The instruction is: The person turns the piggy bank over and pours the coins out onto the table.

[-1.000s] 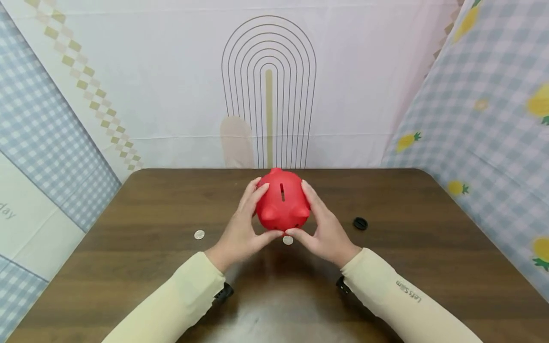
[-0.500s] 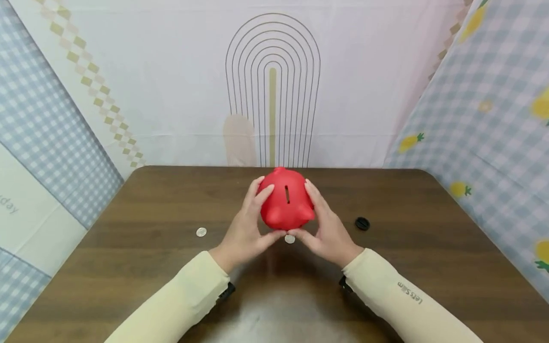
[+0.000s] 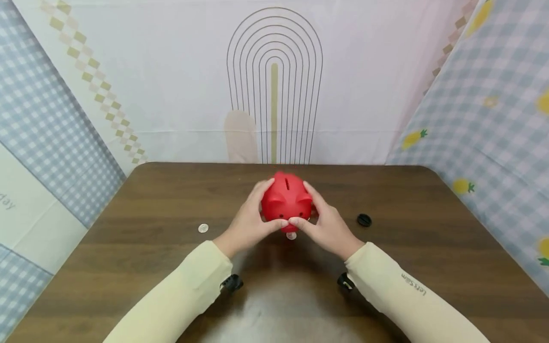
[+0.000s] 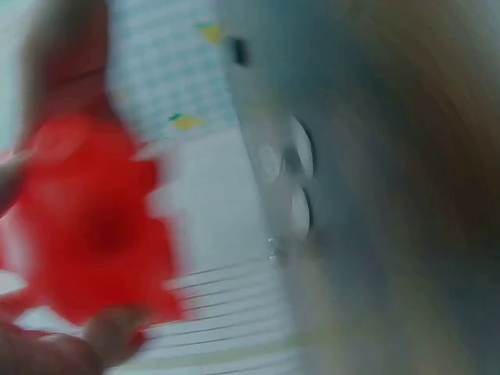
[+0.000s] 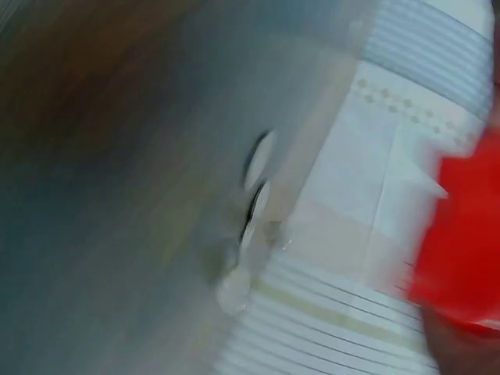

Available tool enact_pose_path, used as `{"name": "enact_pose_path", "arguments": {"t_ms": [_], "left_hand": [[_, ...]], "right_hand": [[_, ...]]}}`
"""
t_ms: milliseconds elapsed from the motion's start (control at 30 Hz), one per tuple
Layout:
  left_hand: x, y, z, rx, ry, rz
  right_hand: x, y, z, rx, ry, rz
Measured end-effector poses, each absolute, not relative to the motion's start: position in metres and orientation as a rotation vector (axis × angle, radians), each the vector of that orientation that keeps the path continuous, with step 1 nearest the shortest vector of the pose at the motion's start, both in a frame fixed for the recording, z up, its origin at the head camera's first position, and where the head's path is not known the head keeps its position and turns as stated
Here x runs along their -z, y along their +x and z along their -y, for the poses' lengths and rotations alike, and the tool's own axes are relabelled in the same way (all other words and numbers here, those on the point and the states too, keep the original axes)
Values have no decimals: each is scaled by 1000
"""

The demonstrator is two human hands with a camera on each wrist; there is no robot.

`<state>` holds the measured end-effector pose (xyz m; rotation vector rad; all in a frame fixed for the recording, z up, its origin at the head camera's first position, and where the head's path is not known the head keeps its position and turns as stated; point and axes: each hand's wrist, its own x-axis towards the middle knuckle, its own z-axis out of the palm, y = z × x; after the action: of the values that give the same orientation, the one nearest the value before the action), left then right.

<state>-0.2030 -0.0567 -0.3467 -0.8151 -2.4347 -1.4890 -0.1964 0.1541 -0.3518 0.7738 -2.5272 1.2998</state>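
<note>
A red piggy bank (image 3: pixel 286 202) is held between both hands over the middle of the table, its face and coin slot visible in the head view. My left hand (image 3: pixel 246 221) grips its left side, and my right hand (image 3: pixel 330 226) grips the right. Both thumbs meet at the front, across its face. A coin (image 3: pixel 291 236) shows just below the snout. In the left wrist view the blurred piggy bank (image 4: pixel 94 219) is apart from the tabletop, where several coins (image 4: pixel 301 211) lie. The right wrist view catches only one side of the piggy bank (image 5: pixel 469 234).
Another coin (image 3: pixel 203 228) lies left of the hands on the brown wooden table (image 3: pixel 171 190). To the right is a small round black plug (image 3: pixel 364 220). A white patterned cloth (image 3: pixel 180 85) hangs behind the table, with checked cloth (image 3: pixel 463 143) at the right.
Both hands have tipped the piggy bank: its slot has shifted toward the far side and its face has turned into view. The loose coin and black plug stay in place on the table.
</note>
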Motion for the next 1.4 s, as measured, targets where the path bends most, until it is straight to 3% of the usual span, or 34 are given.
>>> {"name": "enact_pose_path", "arguments": {"t_ms": [133,367,567,800,1067,1300,1400], "left_hand": [[350,-205,55,1694,-632,2597],[351,-203,55,1359,-952,2292],[346,-206,56,1741,-611,2622],[351,-201,57,1329,-951,2296],[346,-205,55,1640,-606,2678],[348,-202,55,1362,-979,2251],[347,-202,54,1282,-935,2307]], "right_hand": [[355,-197,-155,-1372,633,2709],[356,-198,-159,-1066,898,2349],[347,-197,-155,-1380,620,2714],[352,-196,-156,-1142,870,2364],[352,-198,-155,-1471,566,2662],[357,-198,-157,-1168,891,2279],[356,-199,-155,-1184,866,2262]]}}
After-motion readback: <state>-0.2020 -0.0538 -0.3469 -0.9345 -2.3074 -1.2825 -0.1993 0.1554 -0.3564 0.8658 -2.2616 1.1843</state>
